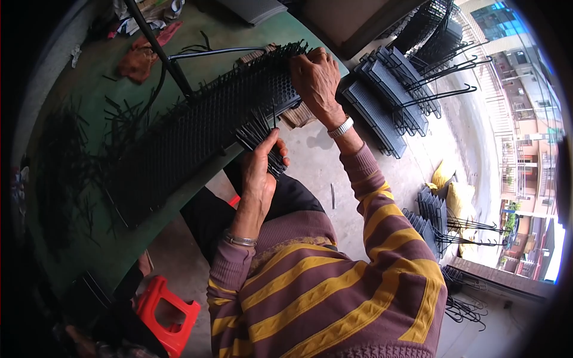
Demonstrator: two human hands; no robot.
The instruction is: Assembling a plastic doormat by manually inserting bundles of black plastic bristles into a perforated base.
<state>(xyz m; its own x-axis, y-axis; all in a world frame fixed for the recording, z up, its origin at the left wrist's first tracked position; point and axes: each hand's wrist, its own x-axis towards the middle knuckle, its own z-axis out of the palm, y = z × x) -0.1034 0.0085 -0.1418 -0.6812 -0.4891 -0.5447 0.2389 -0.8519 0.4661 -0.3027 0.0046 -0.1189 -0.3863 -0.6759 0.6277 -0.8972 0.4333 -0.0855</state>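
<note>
A long black perforated panel (197,125) lies slantwise across the green table (233,37), with a row of short black strips sticking up along its far edge. My left hand (259,170) is closed around a bundle of thin black strips (255,130), just over the panel's near edge. At the panel's right end my right hand (315,83) is closed, its fingertips pressed together by the strips along the edge. The back of the hand and the fingers hide what is pinched there.
Loose black strips (59,149) are heaped on the table's left. A dark metal post (156,46) rises behind the panel, near an orange-red cloth (137,62). Black mesh racks with hooks (382,89) stand on the floor at right. A red stool (173,310) is at lower left.
</note>
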